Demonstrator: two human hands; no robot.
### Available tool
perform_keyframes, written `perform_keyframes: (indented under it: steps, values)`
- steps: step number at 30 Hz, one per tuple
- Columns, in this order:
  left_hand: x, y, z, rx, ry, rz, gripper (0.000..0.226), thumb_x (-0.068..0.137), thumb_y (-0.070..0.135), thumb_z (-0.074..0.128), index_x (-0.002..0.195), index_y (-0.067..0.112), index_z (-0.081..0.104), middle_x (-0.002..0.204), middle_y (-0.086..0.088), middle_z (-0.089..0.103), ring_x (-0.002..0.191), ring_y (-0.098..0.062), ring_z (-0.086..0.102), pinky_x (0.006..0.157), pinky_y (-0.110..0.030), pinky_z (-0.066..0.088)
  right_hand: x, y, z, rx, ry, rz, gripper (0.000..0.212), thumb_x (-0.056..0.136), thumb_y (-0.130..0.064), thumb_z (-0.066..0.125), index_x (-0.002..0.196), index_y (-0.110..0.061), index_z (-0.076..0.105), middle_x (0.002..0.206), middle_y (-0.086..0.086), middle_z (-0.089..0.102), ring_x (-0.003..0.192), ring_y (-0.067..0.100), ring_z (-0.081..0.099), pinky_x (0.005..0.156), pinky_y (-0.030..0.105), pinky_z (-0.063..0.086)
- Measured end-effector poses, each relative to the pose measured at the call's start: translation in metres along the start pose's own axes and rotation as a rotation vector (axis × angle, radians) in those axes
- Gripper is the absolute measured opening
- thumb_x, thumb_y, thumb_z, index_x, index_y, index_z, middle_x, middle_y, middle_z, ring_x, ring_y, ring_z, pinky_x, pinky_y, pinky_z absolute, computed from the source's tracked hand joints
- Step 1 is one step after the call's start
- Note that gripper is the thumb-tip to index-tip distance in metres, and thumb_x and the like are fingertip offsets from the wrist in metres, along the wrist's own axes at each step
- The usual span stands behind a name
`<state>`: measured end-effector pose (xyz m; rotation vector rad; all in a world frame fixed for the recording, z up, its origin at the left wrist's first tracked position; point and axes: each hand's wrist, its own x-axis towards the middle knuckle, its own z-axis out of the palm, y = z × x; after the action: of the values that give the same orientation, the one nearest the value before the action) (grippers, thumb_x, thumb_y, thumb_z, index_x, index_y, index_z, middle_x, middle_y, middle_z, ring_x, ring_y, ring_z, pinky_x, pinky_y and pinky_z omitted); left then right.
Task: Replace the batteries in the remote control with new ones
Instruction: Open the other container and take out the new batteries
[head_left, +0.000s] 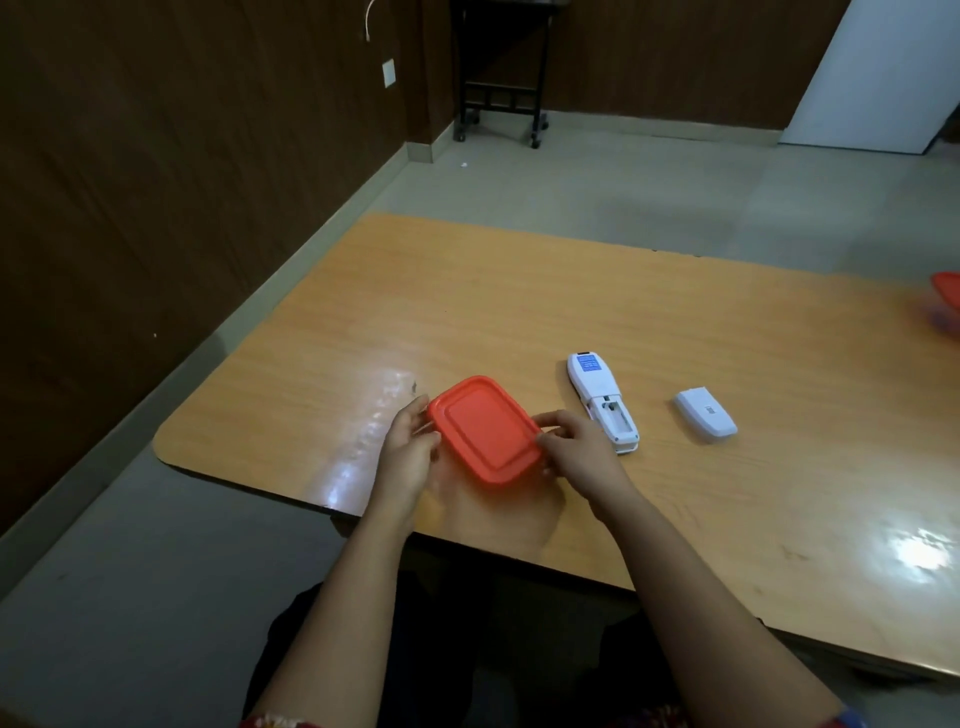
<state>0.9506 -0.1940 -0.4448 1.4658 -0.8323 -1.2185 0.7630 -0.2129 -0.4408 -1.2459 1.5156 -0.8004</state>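
A small container with an orange-red lid (485, 428) sits near the front edge of the wooden table (519, 291). My left hand (408, 449) grips its left side and my right hand (576, 449) grips its right side; the lid is on. What is inside is hidden. Just right of my right hand lies the white remote control (600, 402), face down, with its battery bay uncovered and no batteries visible in it. Its white battery cover (705, 415) lies apart, further right.
A second orange-lidded container (946, 301) is cut off at the table's right edge. A black wheeled stand (501, 98) is on the floor at the back, near a dark panelled wall. The table's front edge is close to my body.
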Motion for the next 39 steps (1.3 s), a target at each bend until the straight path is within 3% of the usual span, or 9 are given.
perform_keyframes:
  steps: [3,6,10,14,17,20,25,32,39]
  values:
    - [0.0,-0.003,-0.005,0.092,0.051,0.017,0.049,0.086,-0.007,0.041,0.129,0.015,0.053,0.106,-0.001,0.06,0.09,-0.021,0.056,0.074,-0.029,0.046,0.007,-0.004,-0.002,0.082,0.076,-0.051,0.032,0.089,-0.006,0.048,0.115,-0.016,0.064,0.081,0.001,0.059,0.068,0.012,0.057,0.066,0.024,0.048]
    - [-0.003,-0.009,-0.006,0.184,0.063,0.035,0.05,0.078,-0.009,0.037,0.109,0.02,0.064,0.098,0.001,0.066,0.092,-0.02,0.061,0.071,-0.029,0.047,0.013,-0.012,0.002,0.143,0.071,-0.149,0.034,0.091,-0.008,0.053,0.124,-0.016,0.058,0.113,-0.003,0.061,0.102,0.011,0.059,0.084,0.021,0.049]
    - [-0.006,-0.017,-0.012,0.313,0.128,0.056,0.037,0.077,-0.006,0.041,0.087,0.023,0.062,0.094,0.001,0.067,0.093,-0.024,0.064,0.073,-0.039,0.049,0.023,-0.012,0.007,-0.059,-0.003,-0.315,0.037,0.089,-0.011,0.055,0.125,-0.019,0.059,0.125,-0.006,0.059,0.12,0.009,0.052,0.106,0.033,0.041]
    - [-0.009,-0.016,-0.015,0.367,0.125,0.174,0.049,0.08,-0.007,0.056,0.118,0.024,0.05,0.125,0.002,0.043,0.109,-0.015,0.054,0.089,-0.035,0.051,0.019,-0.008,0.011,-0.548,0.005,-0.645,0.043,0.084,-0.03,0.062,0.125,-0.02,0.059,0.139,0.001,0.051,0.133,0.02,0.042,0.111,0.037,0.032]
    - [-0.004,-0.013,-0.023,0.411,-0.074,0.25,0.092,0.075,-0.006,0.067,0.146,0.031,0.021,0.14,0.009,0.026,0.13,-0.008,0.033,0.105,-0.031,0.037,0.008,-0.007,0.018,-0.711,-0.05,-0.805,0.055,0.077,-0.048,0.063,0.126,-0.025,0.057,0.141,-0.002,0.051,0.135,0.019,0.04,0.109,0.035,0.031]
    - [0.004,-0.013,-0.025,0.461,-0.227,0.26,0.113,0.068,0.008,0.081,0.151,0.028,0.008,0.144,0.01,0.035,0.132,-0.006,0.037,0.108,-0.028,0.035,0.006,0.004,0.025,-0.781,-0.109,-0.806,0.055,0.078,-0.047,0.064,0.127,-0.023,0.058,0.142,-0.002,0.052,0.135,0.021,0.042,0.11,0.04,0.035]
    - [0.004,-0.018,-0.022,0.539,-0.119,0.329,0.104,0.065,0.021,0.085,0.149,0.027,0.023,0.133,0.005,0.042,0.118,-0.008,0.048,0.099,-0.026,0.042,0.009,0.008,0.024,-0.789,-0.098,-0.805,0.05,0.082,-0.043,0.063,0.126,-0.02,0.06,0.134,-0.001,0.057,0.128,0.02,0.05,0.102,0.034,0.041]
    - [0.013,-0.028,-0.02,0.572,-0.044,0.356,0.092,0.057,0.026,0.087,0.137,0.02,0.043,0.131,0.001,0.046,0.12,-0.017,0.051,0.099,-0.036,0.047,0.013,0.025,0.04,-0.872,0.063,-0.997,0.048,0.087,-0.043,0.047,0.115,-0.01,0.067,0.122,0.01,0.067,0.115,0.033,0.062,0.097,0.049,0.047]
    - [0.01,-0.029,-0.018,0.603,0.01,0.396,0.102,0.062,0.026,0.085,0.147,0.022,0.028,0.133,-0.001,0.046,0.119,-0.013,0.048,0.095,-0.025,0.041,0.019,0.035,0.052,-0.879,0.228,-1.119,0.046,0.094,-0.039,0.042,0.113,-0.006,0.069,0.117,0.013,0.069,0.11,0.035,0.064,0.093,0.049,0.051]
